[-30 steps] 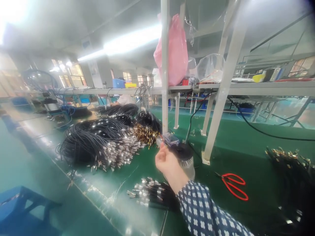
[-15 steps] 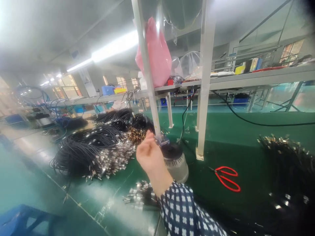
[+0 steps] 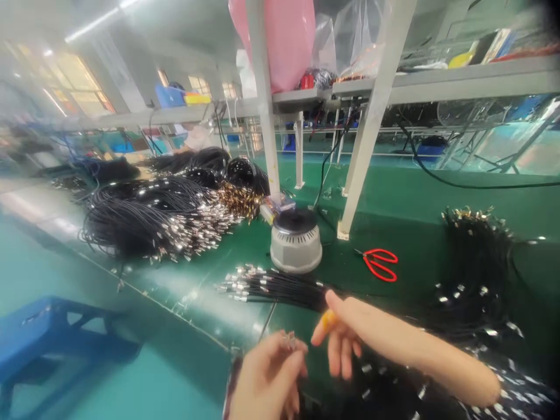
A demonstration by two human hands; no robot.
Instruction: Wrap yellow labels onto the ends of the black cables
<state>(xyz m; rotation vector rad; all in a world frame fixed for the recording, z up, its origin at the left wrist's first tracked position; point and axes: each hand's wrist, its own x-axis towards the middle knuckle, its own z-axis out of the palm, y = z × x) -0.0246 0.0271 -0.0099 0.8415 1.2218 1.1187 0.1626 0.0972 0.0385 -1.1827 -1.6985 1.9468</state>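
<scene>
My left hand (image 3: 271,373) is low in the middle, thumb and fingers pinched on a small shiny metal piece (image 3: 289,339) too blurred to name. To its right, my right hand (image 3: 343,332) hangs with its fingers apart and nothing visible in them; a yellow wrap (image 3: 328,319) is around one finger. Just beyond the hands lies a bundle of black cables (image 3: 284,287), its silvery ends pointing left. Behind that bundle stands a grey-white round device (image 3: 296,248) with a dark top, next to a small clear box (image 3: 280,207).
Red-handled scissors (image 3: 380,265) lie on the green tabletop (image 3: 350,271). Large piles of black cables (image 3: 135,216) fill the left; another bunch (image 3: 476,251) lies right. White shelf posts (image 3: 371,122) rise behind. A blue stool (image 3: 48,332) stands left of the table edge.
My right hand has left the clear box by the round device and come down to the right. My left hand has come into view holding the small piece. The view has tilted down.
</scene>
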